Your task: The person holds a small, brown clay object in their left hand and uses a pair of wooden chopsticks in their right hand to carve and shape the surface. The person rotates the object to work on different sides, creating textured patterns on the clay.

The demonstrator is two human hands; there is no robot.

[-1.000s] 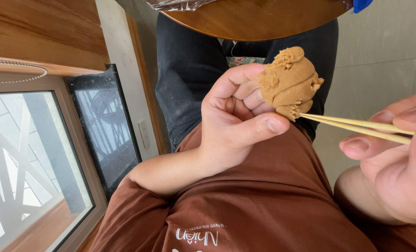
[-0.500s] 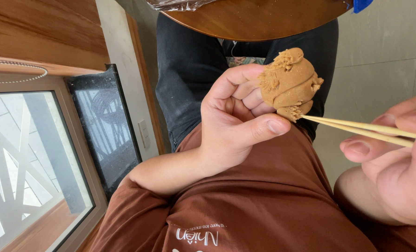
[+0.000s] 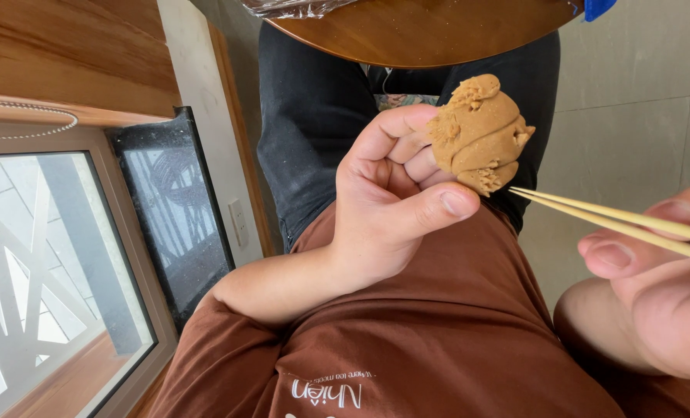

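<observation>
While the head camera looks down over a brown shirt [image 3: 438, 340] that fills the lower middle of the frame, the left hand [image 3: 391, 209] sits near the centre, curled around a lump of tan clay [image 3: 480, 133]. Its fingers [image 3: 411, 147] wrap behind the lump and the thumb [image 3: 438, 207] stretches out just under it, so the clay is pinched between thumb and fingers slightly right of the upper middle. The lump shows layered folds and rough, crumbly bits at its top and bottom edges.

At the right edge the right hand [image 3: 654, 286] comes in, only partly in frame, fingers closed on two thin wooden sticks [image 3: 616, 223]. The sticks run leftward and slightly up, side by side, with their tips at the ragged lower edge of the clay, just above the left thumb's nail; whether they touch it cannot be told.

Along the top of the frame lies the curved rim of a round wooden table [image 3: 430, 35], with crinkled clear plastic [image 3: 291, 8] at its upper left and something blue [image 3: 596, 8] at its upper right. Dark trousers [image 3: 306, 124] show below the table. A window with a wooden frame [image 3: 51, 255] fills the left side, and pale floor tiles [image 3: 639, 101] lie on the right.
</observation>
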